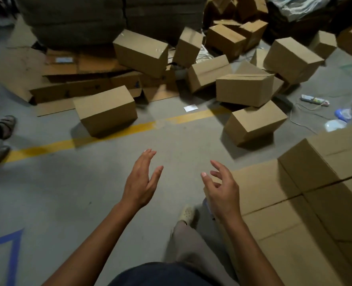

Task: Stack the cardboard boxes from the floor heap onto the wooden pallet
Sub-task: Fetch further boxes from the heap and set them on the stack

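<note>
Several brown cardboard boxes lie tumbled in a heap (pixel 244 89) across the far floor. One box (pixel 105 110) sits apart at the left on the yellow line, another (pixel 253 122) nearer on the right. Stacked boxes (pixel 315 182) fill the lower right; the pallet under them is hidden. My left hand (pixel 143 180) and my right hand (pixel 220 187) are held out over bare concrete, palms facing each other, fingers relaxed, holding nothing.
Another person's sandalled feet (pixel 0 141) stand at the left edge. Flattened cardboard sheets (pixel 67 79) lie at the back left under dark bales (pixel 78 17). A cable and power strip (pixel 314 100) lie at the right. A yellow floor line (pixel 67 143) crosses the concrete.
</note>
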A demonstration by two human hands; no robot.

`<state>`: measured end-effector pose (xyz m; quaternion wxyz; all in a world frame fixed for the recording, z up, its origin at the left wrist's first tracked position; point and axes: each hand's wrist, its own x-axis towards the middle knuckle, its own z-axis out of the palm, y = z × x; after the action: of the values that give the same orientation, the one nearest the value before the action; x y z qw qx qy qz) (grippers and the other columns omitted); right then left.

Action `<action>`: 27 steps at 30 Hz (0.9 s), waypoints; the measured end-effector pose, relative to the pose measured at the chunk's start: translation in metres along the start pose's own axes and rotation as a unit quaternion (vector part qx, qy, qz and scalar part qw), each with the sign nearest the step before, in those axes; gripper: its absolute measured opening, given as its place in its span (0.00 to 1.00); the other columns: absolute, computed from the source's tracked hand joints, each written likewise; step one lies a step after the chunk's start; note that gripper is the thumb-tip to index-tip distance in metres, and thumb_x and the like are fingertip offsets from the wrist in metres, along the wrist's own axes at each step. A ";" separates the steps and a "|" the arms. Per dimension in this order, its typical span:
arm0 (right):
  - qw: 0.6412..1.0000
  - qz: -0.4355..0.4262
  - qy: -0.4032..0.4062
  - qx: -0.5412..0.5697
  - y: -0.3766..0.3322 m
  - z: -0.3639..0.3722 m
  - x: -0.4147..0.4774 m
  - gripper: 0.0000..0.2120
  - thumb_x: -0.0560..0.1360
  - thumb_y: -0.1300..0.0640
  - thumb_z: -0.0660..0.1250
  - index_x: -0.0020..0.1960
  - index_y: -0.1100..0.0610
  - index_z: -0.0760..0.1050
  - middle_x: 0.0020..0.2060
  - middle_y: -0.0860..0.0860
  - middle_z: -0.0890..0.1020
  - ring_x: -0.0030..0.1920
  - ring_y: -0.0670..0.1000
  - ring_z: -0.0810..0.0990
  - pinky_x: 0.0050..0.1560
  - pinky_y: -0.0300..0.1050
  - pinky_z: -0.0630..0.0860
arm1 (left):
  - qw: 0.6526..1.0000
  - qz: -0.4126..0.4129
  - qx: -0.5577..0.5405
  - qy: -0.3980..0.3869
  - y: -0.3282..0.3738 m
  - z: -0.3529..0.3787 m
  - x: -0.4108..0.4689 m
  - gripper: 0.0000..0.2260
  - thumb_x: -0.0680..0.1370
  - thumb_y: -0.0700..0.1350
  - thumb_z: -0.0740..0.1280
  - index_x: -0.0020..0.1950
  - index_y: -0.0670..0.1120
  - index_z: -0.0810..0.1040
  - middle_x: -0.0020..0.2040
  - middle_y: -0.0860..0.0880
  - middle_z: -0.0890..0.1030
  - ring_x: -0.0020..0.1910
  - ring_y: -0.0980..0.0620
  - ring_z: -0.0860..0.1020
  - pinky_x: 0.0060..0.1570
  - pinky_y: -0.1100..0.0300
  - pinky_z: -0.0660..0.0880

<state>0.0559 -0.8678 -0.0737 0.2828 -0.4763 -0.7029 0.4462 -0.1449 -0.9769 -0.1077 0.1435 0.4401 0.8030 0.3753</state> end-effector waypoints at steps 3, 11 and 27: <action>0.999 -0.023 -0.032 0.006 -0.009 0.031 0.065 0.17 0.79 0.49 0.68 0.66 0.42 0.71 0.62 0.45 0.76 0.58 0.42 0.75 0.56 0.45 0.79 | 0.999 -0.031 0.003 0.029 -0.023 -0.008 0.050 0.26 0.81 0.57 0.57 0.76 0.46 0.66 0.77 0.46 0.68 0.77 0.49 0.64 0.74 0.51 0.63; 0.989 -0.070 -0.129 0.002 -0.055 0.107 0.255 0.19 0.79 0.50 0.68 0.69 0.47 0.72 0.63 0.44 0.76 0.59 0.43 0.76 0.53 0.39 0.75 | 0.985 -0.125 0.000 0.116 -0.061 -0.033 0.198 0.30 0.80 0.62 0.54 0.77 0.47 0.66 0.76 0.46 0.68 0.76 0.50 0.65 0.74 0.51 0.64; 0.957 -0.122 -0.254 -0.069 -0.150 0.339 0.584 0.21 0.79 0.49 0.68 0.72 0.49 0.71 0.68 0.47 0.76 0.59 0.44 0.76 0.52 0.41 0.76 | 0.953 -0.206 -0.041 0.218 -0.216 -0.094 0.509 0.27 0.81 0.58 0.56 0.77 0.46 0.66 0.76 0.48 0.67 0.76 0.53 0.64 0.70 0.61 0.62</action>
<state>-0.5109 -0.4728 -0.1052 0.1139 -0.2762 -0.8336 0.4647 -0.6183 -0.6788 -0.1506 0.0572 0.1660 0.8721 0.4568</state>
